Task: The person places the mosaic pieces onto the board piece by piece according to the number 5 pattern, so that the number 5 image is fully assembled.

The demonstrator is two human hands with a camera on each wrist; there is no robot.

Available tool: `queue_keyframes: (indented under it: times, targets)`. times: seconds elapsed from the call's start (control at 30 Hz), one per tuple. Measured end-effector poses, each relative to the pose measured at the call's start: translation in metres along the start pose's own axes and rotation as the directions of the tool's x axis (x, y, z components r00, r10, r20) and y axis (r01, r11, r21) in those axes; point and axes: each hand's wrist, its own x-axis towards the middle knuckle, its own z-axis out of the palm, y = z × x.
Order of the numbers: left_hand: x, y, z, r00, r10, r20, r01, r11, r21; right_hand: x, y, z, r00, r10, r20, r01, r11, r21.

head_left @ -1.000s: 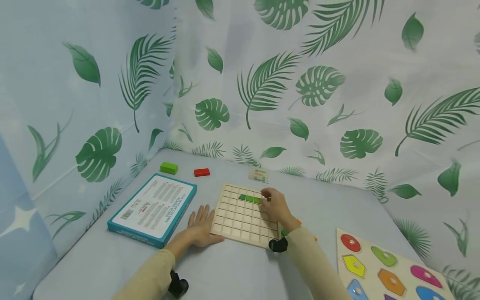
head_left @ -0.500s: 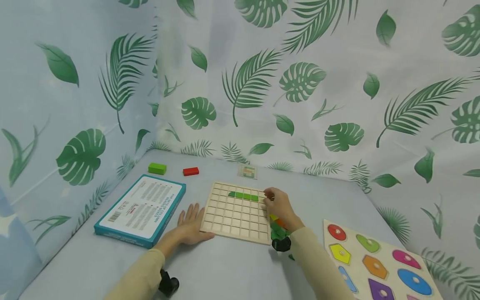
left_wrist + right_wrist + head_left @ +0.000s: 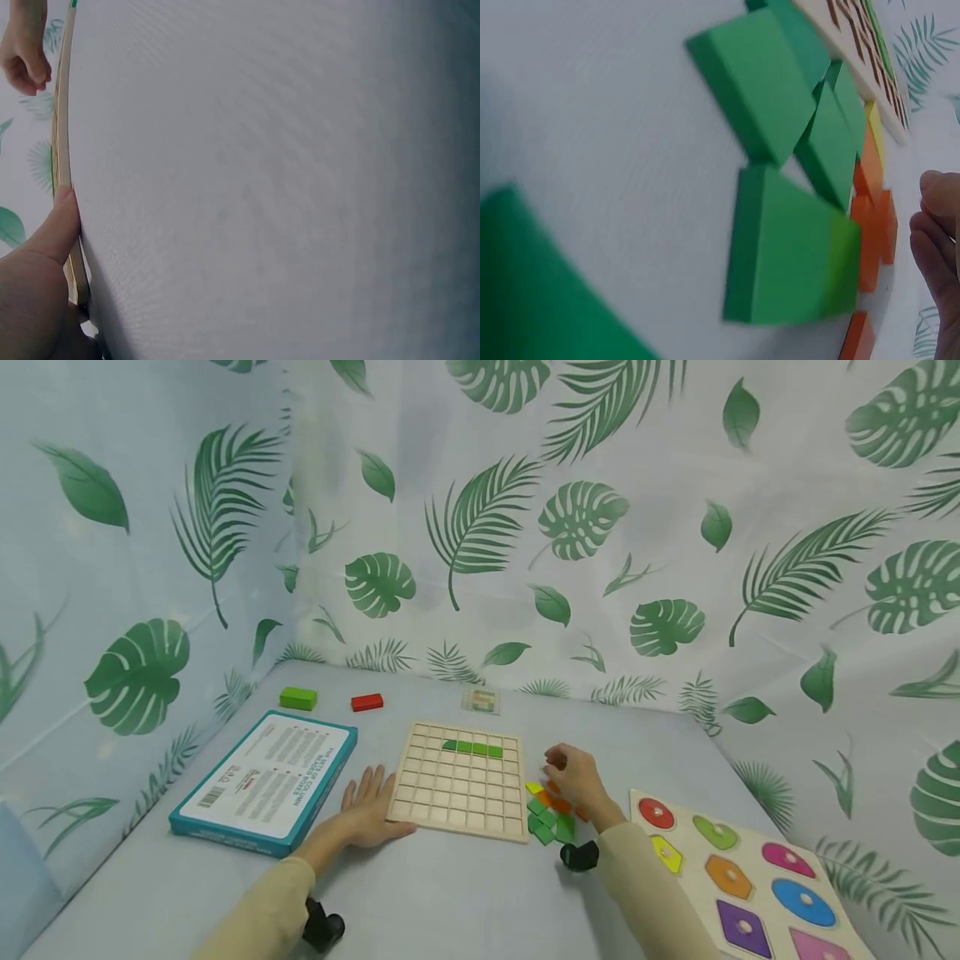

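A wooden grid board (image 3: 457,789) lies on the table, with a short row of green tiles (image 3: 472,748) in its upper part. My left hand (image 3: 369,814) rests spread at the board's left side, its thumb (image 3: 56,229) against the near edge. To the right of the board my right hand (image 3: 576,777) hovers over a pile of loose tiles, its fingers loosely bent; I see nothing between them. The pile has green tiles (image 3: 542,821), orange tiles (image 3: 557,802) and a yellow tile (image 3: 534,787). Up close, a thick green tile (image 3: 791,247) shows in the right wrist view.
A blue-edged box (image 3: 266,781) lies at the left. Behind are a light green block (image 3: 298,698), a red block (image 3: 367,702) and a small patterned card (image 3: 481,699). A knobbed shape puzzle (image 3: 731,877) occupies the right front. A leaf-print curtain (image 3: 487,527) hangs behind.
My right hand has left the board's right edge and moved right, over the loose tiles. My left hand stays at the board's left side. The head view has turned slightly right.
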Motion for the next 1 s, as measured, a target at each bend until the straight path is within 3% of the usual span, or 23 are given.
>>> queue_keyframes:
  times: [0.5, 0.8, 1.0]
  targets:
    - [-0.003, 0.004, -0.005, 1.0, 0.008, -0.017, -0.007, 1.0, 0.013, -0.012, 0.011, -0.009, 0.992, 0.103, 0.076, -0.1, 0.994, -0.044]
    - [-0.004, 0.003, 0.001, 0.999, 0.032, -0.014, -0.032, 0.999, -0.044, -0.014, 0.015, -0.007, 0.993, 0.098, 0.067, -0.096, 0.995, -0.021]
    - [-0.006, 0.002, -0.001, 0.999, 0.034, -0.034, -0.036, 0.998, -0.06, -0.01, 0.011, -0.003, 0.999, 0.032, 0.038, -0.033, 0.999, 0.009]
